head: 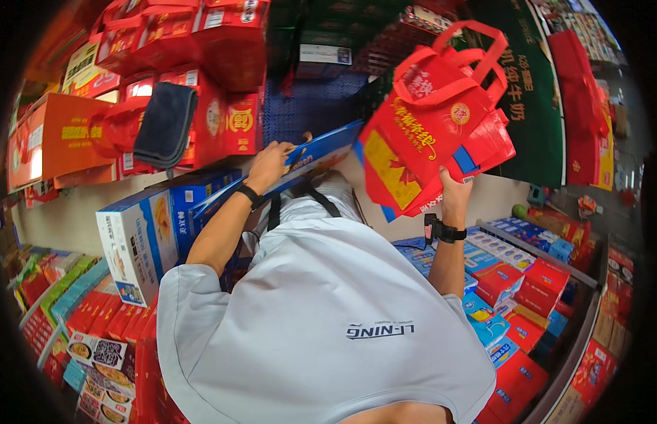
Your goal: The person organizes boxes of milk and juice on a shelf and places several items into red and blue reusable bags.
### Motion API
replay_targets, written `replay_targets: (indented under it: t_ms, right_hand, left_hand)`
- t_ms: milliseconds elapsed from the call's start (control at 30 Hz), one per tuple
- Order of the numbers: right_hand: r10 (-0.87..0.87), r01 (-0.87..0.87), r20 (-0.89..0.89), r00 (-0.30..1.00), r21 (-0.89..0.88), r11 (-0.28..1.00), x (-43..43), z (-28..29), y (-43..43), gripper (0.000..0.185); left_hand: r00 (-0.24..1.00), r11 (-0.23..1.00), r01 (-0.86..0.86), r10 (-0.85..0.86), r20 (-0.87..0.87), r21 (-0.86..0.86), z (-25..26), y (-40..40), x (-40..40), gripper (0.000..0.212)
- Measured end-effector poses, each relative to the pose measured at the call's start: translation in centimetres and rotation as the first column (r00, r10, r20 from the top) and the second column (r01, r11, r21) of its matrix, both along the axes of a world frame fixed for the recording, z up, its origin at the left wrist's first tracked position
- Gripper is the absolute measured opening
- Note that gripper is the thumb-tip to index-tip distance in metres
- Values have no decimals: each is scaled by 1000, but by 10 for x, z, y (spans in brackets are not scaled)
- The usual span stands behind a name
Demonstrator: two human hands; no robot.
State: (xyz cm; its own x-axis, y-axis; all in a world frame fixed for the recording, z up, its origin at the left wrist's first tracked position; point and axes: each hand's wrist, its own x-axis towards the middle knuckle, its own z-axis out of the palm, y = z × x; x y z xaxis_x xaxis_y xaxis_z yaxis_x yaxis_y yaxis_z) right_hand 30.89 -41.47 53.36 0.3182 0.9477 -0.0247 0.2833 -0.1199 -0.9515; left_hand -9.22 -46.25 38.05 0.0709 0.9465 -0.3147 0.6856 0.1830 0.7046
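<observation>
My left hand (pixel 270 165), with a black band on its wrist, grips the upper edge of a blue printed cardboard carton (pixel 320 159) in front of my legs. How deep that carton is I cannot tell. In my right hand (pixel 455 193) is a bunch of flat red shopping bags (pixel 429 132) with looped fabric handles; yellow printing and a bow picture cover the front one. Blue corners of something show behind the bags. On the left, near my forearm, stands a blue and white carton (pixel 140 246) with food pictures.
Red gift boxes (pixel 201 111) are stacked at upper left, with a folded dark cloth (pixel 166 124) hanging over them. A blue plastic pallet (pixel 307 106) lies ahead. At right stands a dark green carton (pixel 535 122). Shelves of packaged goods (pixel 511 318) flank me on both sides.
</observation>
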Motion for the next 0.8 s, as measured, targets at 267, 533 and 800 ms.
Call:
replay_targets:
  t_ms: [267, 533, 800]
  right_hand:
    - [242, -262, -187, 952, -87, 961, 59, 25, -24, 48]
    - [352, -379, -661, 662, 109, 919, 10, 25, 1, 35]
    - [269, -404, -745, 610, 0, 915, -9, -4, 36, 60]
  left_hand:
    - [972, 983, 165, -176, 155, 82, 25, 37, -4, 80]
    - [800, 953, 209, -296, 522, 220, 73, 83, -8, 51]
    - [402, 932, 231, 168, 900, -277, 112, 95, -12, 48]
